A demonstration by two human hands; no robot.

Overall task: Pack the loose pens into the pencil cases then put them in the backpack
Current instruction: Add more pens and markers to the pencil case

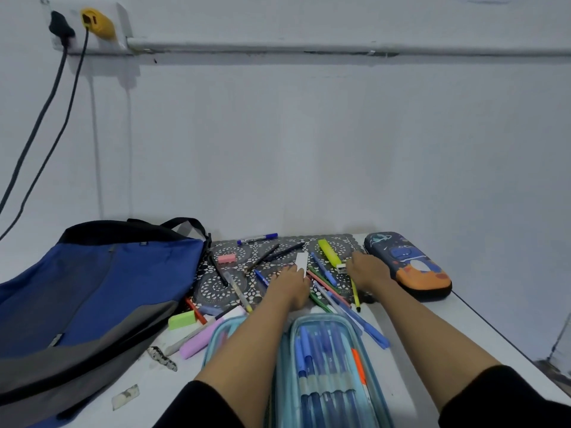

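Both hands reach out over a white surface [417, 350] with a dark patterned mat [222, 285] on it.

The left hand [289, 284] lies flat on the loose pens, palm down. Its fingertips touch a small white eraser [302, 263]. The grip looks loose, but it is hard to tell if the fingers hold anything. A short blue pen [261, 278] lies just to the left of this hand. Further left are a pink eraser [227, 258] and a clear pen [238, 291].

The right hand [367, 270] rests palm down too. Its fingers touch a small sharpener [341, 267] at the end of a yellow highlighter [330, 252]. You cannot tell if its grip is closed on it. Between the two hands lies a bunch of green, pink and blue pens [324, 282]. A thin yellow pen [355, 293] lies just under the right wrist.

Just right of the right hand sits a dark pencil case [408, 267] with a dinosaur picture. It is zipped shut.

Near the person, between the two arms, lies a clear blue pencil case [324, 366]. Many blue pens are inside it.

Far to the left of the left hand lies a blue and grey backpack [92, 298]. Near it are a green eraser [182, 320] and a purple marker [197, 342].
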